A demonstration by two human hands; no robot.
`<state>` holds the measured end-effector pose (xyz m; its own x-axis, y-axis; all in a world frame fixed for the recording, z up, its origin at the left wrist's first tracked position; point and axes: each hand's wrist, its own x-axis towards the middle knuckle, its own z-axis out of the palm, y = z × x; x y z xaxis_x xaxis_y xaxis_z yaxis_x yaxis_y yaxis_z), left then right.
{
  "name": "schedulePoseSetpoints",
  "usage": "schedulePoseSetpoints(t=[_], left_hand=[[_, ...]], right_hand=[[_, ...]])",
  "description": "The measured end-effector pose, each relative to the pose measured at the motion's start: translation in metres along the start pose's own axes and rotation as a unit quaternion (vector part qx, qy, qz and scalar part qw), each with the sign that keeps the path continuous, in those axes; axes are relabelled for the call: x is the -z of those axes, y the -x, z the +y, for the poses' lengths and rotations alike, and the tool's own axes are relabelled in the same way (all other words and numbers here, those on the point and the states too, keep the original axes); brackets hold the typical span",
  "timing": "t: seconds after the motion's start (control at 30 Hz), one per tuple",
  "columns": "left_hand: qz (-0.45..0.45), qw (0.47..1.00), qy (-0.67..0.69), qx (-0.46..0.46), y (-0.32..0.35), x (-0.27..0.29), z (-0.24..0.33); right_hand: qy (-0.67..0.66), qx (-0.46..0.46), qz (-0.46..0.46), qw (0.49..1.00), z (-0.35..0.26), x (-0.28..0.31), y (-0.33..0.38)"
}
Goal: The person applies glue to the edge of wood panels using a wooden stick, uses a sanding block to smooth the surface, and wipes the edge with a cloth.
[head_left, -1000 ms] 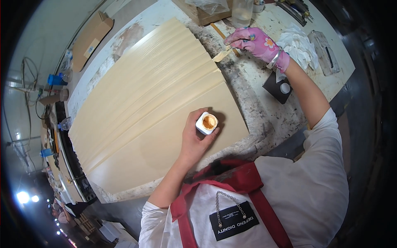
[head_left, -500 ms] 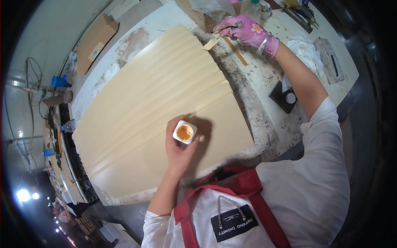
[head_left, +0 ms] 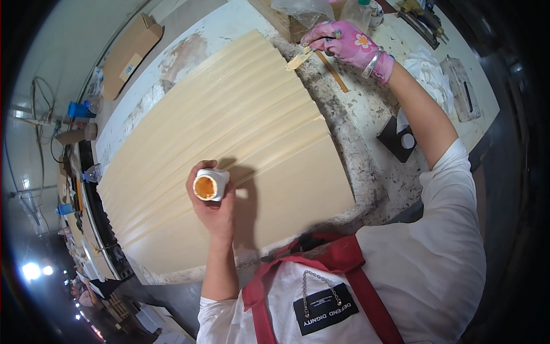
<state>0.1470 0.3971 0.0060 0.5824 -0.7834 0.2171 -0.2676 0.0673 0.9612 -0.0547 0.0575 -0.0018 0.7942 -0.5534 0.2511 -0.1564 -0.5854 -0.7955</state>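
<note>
My bare left hand [head_left: 213,219] is wrapped round a small white plastic jar [head_left: 221,182]. The jar is tilted, its open mouth showing orange-tan paste inside. Beneath it lies a large cream panel [head_left: 286,198] with fan-like ridges, and the hand casts a shadow there. My right hand [head_left: 348,47], in a pink flowered glove, pinches a small spatula [head_left: 299,58] smeared with cream paste. The spatula's tip is at the panel's far right edge; whether it touches is hard to tell. The spatula's handle end is hidden by the gloved fingers.
Right of the panel, the stained worktable [head_left: 366,123] bears a thin brown strip [head_left: 332,71], a black square piece [head_left: 395,140], crumpled white paper [head_left: 427,80] and a grey sanding-block-like tool [head_left: 460,89]. Cardboard [head_left: 134,51] lies at the far left. Tools [head_left: 421,23] sit far right.
My left hand has moved left with the jar and tipped it so its mouth faces more toward the left. My right hand with the spatula has barely shifted.
</note>
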Motion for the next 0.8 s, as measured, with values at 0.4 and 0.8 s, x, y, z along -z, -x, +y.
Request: schedulePoseSetpoints(t=[0.4,0.8], left_hand=[[0.055,0.998,0.002,0.002,-0.01,0.013,-0.011],[0.049,0.999,0.002,-0.007,-0.011,0.017,-0.015]], right_hand=[[-0.024,-0.011,0.001,1.0,-0.006,0.005,0.0],[-0.052,-0.024,-0.008,0.998,0.015,0.004,0.003]])
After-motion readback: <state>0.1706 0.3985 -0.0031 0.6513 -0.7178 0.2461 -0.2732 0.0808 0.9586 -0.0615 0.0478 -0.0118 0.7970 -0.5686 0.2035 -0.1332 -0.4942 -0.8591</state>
